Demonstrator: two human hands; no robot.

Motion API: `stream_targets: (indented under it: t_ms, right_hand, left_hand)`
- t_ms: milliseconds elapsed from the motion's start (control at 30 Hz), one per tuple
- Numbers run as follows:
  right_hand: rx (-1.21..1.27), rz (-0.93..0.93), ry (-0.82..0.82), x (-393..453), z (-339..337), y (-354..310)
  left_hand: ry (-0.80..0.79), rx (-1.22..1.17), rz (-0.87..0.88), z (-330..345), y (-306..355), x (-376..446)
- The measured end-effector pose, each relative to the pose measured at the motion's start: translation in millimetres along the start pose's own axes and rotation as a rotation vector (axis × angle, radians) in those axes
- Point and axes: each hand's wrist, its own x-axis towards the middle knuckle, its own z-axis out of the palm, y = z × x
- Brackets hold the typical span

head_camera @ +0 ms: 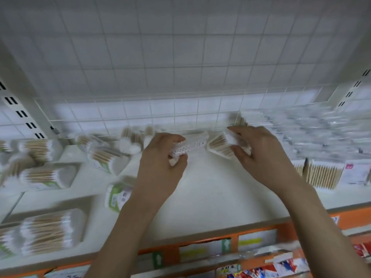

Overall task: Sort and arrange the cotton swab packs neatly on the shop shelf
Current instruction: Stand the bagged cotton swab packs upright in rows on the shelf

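Note:
Both hands reach to the back of the white shelf (210, 189). My left hand (160, 163) is closed on the end of a cotton swab pack (190, 146) lying end-on with its white tips showing. My right hand (259, 151) grips another cotton swab pack (219, 146) with wooden sticks, just to the right of the first. The two packs almost touch. Several more swab packs lie loosely at the left (46, 175), at the front left (50, 231) and at the back (130, 141). The picture is blurred by motion.
A white wire grid (180, 109) backs the shelf. Clear bagged goods (313, 125) are piled at the right, with a pack of wooden sticks (319, 175) in front of them. An orange price rail (220, 245) runs along the front edge, above goods on the shelf below.

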Motion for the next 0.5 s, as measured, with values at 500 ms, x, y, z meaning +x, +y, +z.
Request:
stream_targets:
  t_ms: [500]
  right_hand:
    - [-0.304,-0.187,-0.346,135,21,90]
  left_hand:
    - [0.246,0.111,-0.134,54,9,17]
